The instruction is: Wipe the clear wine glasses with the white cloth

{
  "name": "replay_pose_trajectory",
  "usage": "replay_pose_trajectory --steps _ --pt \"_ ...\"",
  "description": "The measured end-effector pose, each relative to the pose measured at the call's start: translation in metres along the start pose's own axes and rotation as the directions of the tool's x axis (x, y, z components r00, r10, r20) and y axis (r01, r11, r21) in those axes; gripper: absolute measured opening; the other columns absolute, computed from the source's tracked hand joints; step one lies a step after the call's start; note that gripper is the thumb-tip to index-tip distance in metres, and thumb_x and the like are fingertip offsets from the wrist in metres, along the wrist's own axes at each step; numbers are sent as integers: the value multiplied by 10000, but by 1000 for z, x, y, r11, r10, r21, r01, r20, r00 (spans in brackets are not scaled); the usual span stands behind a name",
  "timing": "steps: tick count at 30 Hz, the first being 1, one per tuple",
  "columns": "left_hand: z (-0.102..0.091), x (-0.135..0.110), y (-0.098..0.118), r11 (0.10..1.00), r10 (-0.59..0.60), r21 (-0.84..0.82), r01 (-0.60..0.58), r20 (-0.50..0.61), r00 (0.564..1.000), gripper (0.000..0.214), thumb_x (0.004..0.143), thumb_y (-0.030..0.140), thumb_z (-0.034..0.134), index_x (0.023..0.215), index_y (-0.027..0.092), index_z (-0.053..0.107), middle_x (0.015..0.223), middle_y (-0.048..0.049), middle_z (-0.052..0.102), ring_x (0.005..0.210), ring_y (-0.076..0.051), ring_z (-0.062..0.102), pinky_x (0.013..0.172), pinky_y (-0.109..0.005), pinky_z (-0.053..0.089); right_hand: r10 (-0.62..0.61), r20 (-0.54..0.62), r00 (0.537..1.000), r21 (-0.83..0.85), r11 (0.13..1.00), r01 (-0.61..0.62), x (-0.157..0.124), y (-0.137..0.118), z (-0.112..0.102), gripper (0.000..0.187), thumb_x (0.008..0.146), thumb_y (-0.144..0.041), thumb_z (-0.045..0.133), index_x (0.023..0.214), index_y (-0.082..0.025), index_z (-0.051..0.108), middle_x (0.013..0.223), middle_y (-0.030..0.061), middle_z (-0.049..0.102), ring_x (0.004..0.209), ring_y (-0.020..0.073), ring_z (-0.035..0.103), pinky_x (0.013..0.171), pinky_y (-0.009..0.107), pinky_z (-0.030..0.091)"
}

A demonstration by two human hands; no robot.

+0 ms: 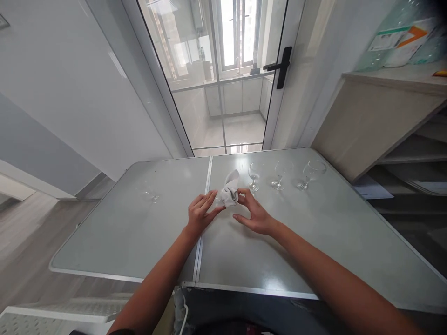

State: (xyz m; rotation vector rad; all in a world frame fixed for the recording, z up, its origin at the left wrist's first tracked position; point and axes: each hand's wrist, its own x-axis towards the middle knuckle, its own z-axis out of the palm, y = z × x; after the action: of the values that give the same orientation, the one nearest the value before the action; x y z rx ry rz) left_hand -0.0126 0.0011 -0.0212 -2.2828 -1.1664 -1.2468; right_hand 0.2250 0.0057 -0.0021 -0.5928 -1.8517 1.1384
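Note:
My left hand and my right hand meet over the middle of a grey folding table. Between them is a crumpled white cloth. My right hand's thumb and forefinger pinch the cloth from the right. My left hand's fingertips close on a faint clear glass that lies against the cloth's left side. Most of that glass is hard to make out.
Three clear stemmed glasses stand in a row to the right of the cloth. Another glass stands on the left half. Behind the table is a glass door; a wooden shelf unit is at the right.

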Motion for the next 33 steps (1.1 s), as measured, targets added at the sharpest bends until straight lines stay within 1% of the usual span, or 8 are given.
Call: replay_pose_trajectory --steps 5,9,16,20,25,27,30,33 --pt "-1 -2 10 984 178 -53 -172 156 972 530 914 388 689 1396 214 555 1216 -130 733 931 -206 732 837 -340 577 21 57 998 -151 989 -12 -2 4 -1 559 948 -378 597 1435 -225 367 1162 119 614 1010 254 623 931 434 486" --pt "1 1 15 976 217 -13 -218 194 957 564 906 411 697 1414 220 542 1203 -114 741 904 -192 728 803 -311 536 199 90 976 102 973 -208 1 1 -2 620 1006 -421 488 1553 -230 268 880 19 608 795 186 574 828 356 478" --pt "0 6 18 984 -178 65 166 317 931 583 763 648 738 1134 199 751 702 -59 725 638 -169 640 680 -276 440 433 -92 896 450 821 -351 4 6 6 483 981 -463 497 1410 -241 479 835 5 576 782 178 544 745 297 452" --pt "-9 19 22 806 -371 -181 564 587 720 540 760 680 705 885 158 762 544 20 533 510 -95 443 541 -229 308 210 -49 976 132 970 -202 -1 1 -5 458 1027 -423 412 1444 -246 478 849 20 597 813 194 544 826 352 461" --pt "-16 35 8 359 -72 -203 911 967 244 627 858 696 551 537 159 508 451 34 391 416 -66 280 448 -237 226 -134 279 951 -134 975 176 -4 -7 -16 448 1022 -309 414 1454 -269 527 637 -35 518 702 187 528 1073 478 355" --pt "-16 34 4 389 -79 -234 891 955 285 607 857 677 571 546 159 509 459 30 414 419 -69 303 454 -237 241 -80 247 966 -96 990 107 -4 -8 -13 465 1017 -320 419 1471 -275 512 656 -30 541 689 183 530 1010 449 405" --pt "-14 24 9 659 -213 -305 688 801 560 546 906 623 548 674 141 654 512 19 492 472 -81 388 514 -231 286 173 47 984 70 982 -176 0 -5 -5 509 1002 -382 445 1497 -265 474 830 12 635 754 185 543 830 356 464" --pt "-10 14 22 903 -218 -166 397 619 754 517 875 627 606 1105 182 734 657 -10 638 570 -117 511 601 -241 345 463 -108 880 326 852 -409 3 4 2 546 945 -418 518 1460 -235 508 838 14 610 725 171 520 720 308 453"
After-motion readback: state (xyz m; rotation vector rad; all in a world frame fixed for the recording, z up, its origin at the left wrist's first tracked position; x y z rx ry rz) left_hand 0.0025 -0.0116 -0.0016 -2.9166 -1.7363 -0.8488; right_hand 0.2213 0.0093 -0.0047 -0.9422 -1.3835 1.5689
